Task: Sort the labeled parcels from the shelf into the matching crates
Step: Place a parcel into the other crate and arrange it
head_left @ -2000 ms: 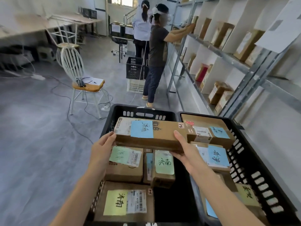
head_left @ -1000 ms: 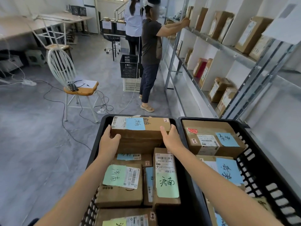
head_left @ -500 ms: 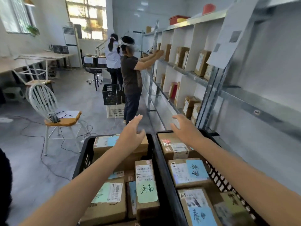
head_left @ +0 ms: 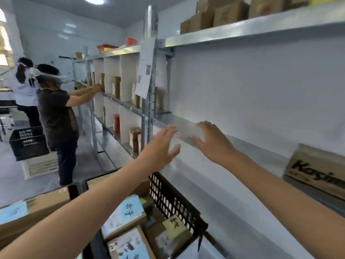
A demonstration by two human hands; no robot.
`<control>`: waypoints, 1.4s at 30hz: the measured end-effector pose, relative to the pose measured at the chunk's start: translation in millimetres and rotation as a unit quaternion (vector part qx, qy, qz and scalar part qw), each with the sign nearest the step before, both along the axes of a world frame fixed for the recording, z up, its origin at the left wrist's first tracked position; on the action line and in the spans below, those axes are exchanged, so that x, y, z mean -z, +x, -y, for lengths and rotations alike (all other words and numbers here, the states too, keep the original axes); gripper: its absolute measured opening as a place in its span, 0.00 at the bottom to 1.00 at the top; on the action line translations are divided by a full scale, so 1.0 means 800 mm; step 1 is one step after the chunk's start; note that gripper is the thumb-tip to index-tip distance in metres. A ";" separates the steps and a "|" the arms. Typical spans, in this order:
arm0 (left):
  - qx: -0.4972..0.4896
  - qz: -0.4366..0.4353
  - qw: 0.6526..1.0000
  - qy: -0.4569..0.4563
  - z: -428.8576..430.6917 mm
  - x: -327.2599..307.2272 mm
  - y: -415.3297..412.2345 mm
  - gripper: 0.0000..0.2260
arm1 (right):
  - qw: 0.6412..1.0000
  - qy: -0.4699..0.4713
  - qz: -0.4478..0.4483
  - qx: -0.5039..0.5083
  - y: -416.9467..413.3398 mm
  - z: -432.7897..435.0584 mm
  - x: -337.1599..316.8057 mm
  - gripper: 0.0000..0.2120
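Metal shelf (head_left: 252, 28) fills the right side of the room, and the bay nearest me is mostly bare at mid level. Person in a dark shirt (head_left: 56, 116) stands at the shelf's far bays with both arms reaching into them. A second person in white (head_left: 24, 90) is further out from the shelf, behind the first. Black crate (head_left: 173, 200) sits on the floor against the shelf's foot, below the bare bay. It's loaded with labeled parcels lying flat, including one with a blue handwritten label (head_left: 128, 214). A long parcel (head_left: 37, 208) with a blue label lies further out from the shelf, past that crate; what it rests in is mostly cut off. A box with dark lettering (head_left: 317, 169) lies on the shelf's mid level, at the near end. Brown boxes (head_left: 214, 14) line the shelf's top level. More parcels (head_left: 116, 86) stand upright in the shelf's divided far bays. A paper sheet (head_left: 147, 68) hangs on the shelf's upright post. Both of the wearer's hands are up at the front edge of the mid level. Left hand (head_left: 162, 146) has its fingers spread wide and carries nothing. Right hand (head_left: 212, 143) is flat, fingers extended at the edge, also carrying nothing. Can't tell if either touches the metal.
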State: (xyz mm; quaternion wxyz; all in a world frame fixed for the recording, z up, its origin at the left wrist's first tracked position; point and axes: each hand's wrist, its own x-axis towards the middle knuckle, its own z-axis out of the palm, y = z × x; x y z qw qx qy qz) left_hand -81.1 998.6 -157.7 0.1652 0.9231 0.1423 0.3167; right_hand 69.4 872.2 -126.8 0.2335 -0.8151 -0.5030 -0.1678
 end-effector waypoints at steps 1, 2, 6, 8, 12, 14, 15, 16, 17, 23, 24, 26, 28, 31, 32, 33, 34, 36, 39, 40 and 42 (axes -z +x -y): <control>0.018 0.004 1.000 0.013 0.017 -0.006 0.020 0.26 | 1.000 -0.003 0.010 0.020 0.014 0.022 -0.005 0.21; 0.035 0.008 0.999 0.026 0.035 -0.010 0.039 0.26 | 0.999 -0.002 0.016 0.039 0.026 0.045 -0.010 0.22; 0.096 0.032 0.994 0.030 0.104 -0.020 0.107 0.25 | 0.994 0.005 0.012 0.108 0.063 0.140 -0.020 0.25; 0.131 0.041 0.990 0.016 0.137 -0.020 0.137 0.24 | 0.990 -0.002 0.011 0.141 0.075 0.185 -0.019 0.25; 0.196 0.035 0.980 -0.022 0.205 -0.015 0.193 0.24 | 0.978 0.003 -0.008 0.209 0.095 0.283 -0.012 0.25; 0.225 0.018 0.973 -0.040 0.237 -0.015 0.219 0.24 | 0.969 -0.001 -0.014 0.245 0.102 0.333 -0.008 0.26; 0.239 0.012 0.970 -0.049 0.251 -0.015 0.232 0.24 | 0.964 -0.004 -0.016 0.265 0.105 0.357 -0.006 0.26; 0.250 0.007 0.966 -0.060 0.263 -0.017 0.244 0.25 | 0.959 -0.004 -0.022 0.282 0.108 0.379 -0.004 0.26; 0.256 0.004 0.964 -0.077 0.274 -0.018 0.255 0.24 | 0.954 -0.004 -0.037 0.297 0.111 0.398 -0.003 0.27; 0.189 -0.037 0.951 -0.244 0.300 -0.002 0.288 0.25 | 0.926 0.052 -0.169 0.335 0.133 0.448 0.004 0.20; 0.179 -0.049 0.947 -0.260 0.301 0.000 0.289 0.25 | 0.916 0.077 -0.191 0.346 0.137 0.451 0.006 0.20; 0.162 -0.075 0.943 -0.282 0.301 0.000 0.293 0.24 | 0.890 0.116 -0.269 0.351 0.142 0.455 0.011 0.17; 0.150 -0.087 0.942 -0.288 0.300 -0.003 0.295 0.22 | 0.858 0.154 -0.373 0.319 0.141 0.457 0.016 0.21; 0.147 -0.053 0.940 -0.302 0.298 -0.003 0.286 0.18 | 0.850 0.212 -0.394 0.277 0.134 0.455 0.023 0.19; 0.146 -0.024 0.939 -0.312 0.295 -0.003 0.281 0.17 | 0.858 0.226 -0.380 0.260 0.131 0.453 0.025 0.16; 0.143 0.014 0.934 -0.328 0.291 -0.003 0.275 0.16 | 0.867 0.239 -0.367 0.236 0.128 0.450 0.028 0.13; 0.138 0.057 0.926 -0.347 0.286 -0.004 0.269 0.15 | 0.876 0.250 -0.358 0.207 0.124 0.446 0.028 0.10; 0.132 0.130 0.909 -0.374 0.275 -0.009 0.255 0.14 | 0.887 0.270 -0.341 0.152 0.117 0.432 0.027 0.10; 0.134 0.199 0.889 -0.390 0.262 -0.015 0.233 0.11 | 0.901 0.282 -0.301 0.131 0.114 0.408 0.025 0.15; 0.133 0.216 0.887 -0.386 0.258 -0.015 0.225 0.10 | 0.902 0.284 -0.298 0.130 0.113 0.400 0.024 0.17; 0.127 0.244 0.885 -0.375 0.250 -0.012 0.209 0.09 | 0.902 0.294 -0.293 0.119 0.113 0.385 0.025 0.23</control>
